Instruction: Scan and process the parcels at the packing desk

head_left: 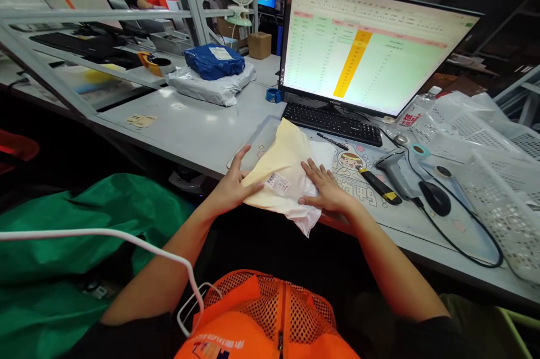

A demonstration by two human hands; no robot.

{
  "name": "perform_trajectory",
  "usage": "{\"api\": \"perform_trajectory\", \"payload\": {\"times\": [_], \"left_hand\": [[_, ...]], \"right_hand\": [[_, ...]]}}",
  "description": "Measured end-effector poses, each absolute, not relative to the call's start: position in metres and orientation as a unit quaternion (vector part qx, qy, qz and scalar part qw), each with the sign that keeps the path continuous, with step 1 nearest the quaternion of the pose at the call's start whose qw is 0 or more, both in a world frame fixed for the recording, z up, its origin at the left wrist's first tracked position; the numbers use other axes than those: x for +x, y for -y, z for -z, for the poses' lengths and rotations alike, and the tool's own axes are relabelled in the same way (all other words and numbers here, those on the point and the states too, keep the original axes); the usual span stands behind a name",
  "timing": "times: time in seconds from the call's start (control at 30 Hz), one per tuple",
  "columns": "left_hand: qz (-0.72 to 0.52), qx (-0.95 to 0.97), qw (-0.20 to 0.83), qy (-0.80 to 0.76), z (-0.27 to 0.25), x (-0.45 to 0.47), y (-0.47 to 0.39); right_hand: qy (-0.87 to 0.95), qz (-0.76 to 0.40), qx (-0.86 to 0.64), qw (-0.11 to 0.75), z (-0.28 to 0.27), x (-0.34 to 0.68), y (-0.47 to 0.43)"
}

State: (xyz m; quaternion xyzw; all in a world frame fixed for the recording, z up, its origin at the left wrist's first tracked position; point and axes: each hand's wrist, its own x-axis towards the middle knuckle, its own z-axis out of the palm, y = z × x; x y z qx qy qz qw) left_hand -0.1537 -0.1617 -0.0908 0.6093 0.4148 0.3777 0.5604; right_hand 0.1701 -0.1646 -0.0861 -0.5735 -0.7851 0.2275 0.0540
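A pale yellow paper or envelope (pixel 278 148) lies at the desk's front edge, together with a crumpled white plastic bag (pixel 304 215). On them sits a small white barcode label (pixel 277 183). My left hand (pixel 232 187) is at the left edge of the yellow piece, thumb resting on it near the label and index finger stretched out; its other fingers are partly hidden. My right hand (pixel 327 187) lies flat on the white plastic at the right, fingers spread.
Behind stand a monitor (pixel 371 49) and keyboard (pixel 333 122). To the right are a pen (pixel 332 140), utility knife (pixel 379 185), barcode scanner (pixel 396 170), mouse (pixel 435 198) and white baskets (pixel 502 207). Blue (pixel 213 62) and grey parcels (pixel 211 86) are stacked left. A white cable (pixel 126 237) crosses my left arm.
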Motion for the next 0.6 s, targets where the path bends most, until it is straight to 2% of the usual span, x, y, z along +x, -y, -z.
{"api": "perform_trajectory", "payload": {"times": [0.07, 0.13, 0.2, 0.23, 0.33, 0.43, 0.6], "left_hand": [[-0.332, 0.702, 0.497, -0.387, 0.088, -0.158, 0.165], [-0.272, 0.775, 0.45, -0.352, 0.084, -0.16, 0.169], [-0.232, 0.804, 0.437, -0.33, 0.082, -0.157, 0.173], [-0.228, 0.805, 0.44, -0.327, 0.082, -0.153, 0.176], [-0.255, 0.787, 0.459, -0.325, 0.088, -0.134, 0.188], [-0.291, 0.769, 0.476, -0.312, 0.096, -0.108, 0.202], [-0.301, 0.734, 0.503, -0.343, 0.094, -0.077, 0.218]], "right_hand": [[0.793, -0.232, -0.554, 0.099, 0.078, 0.183, 0.167], [0.775, -0.203, -0.566, 0.192, 0.066, 0.207, 0.17], [0.706, -0.114, -0.641, 0.28, 0.052, 0.243, 0.173], [0.653, -0.054, -0.694, 0.297, 0.046, 0.264, 0.174], [0.485, 0.071, -0.84, 0.231, 0.033, 0.321, 0.177], [0.397, 0.035, -0.908, 0.132, 0.034, 0.351, 0.174], [0.399, 0.008, -0.913, 0.086, 0.043, 0.339, 0.159]]}}
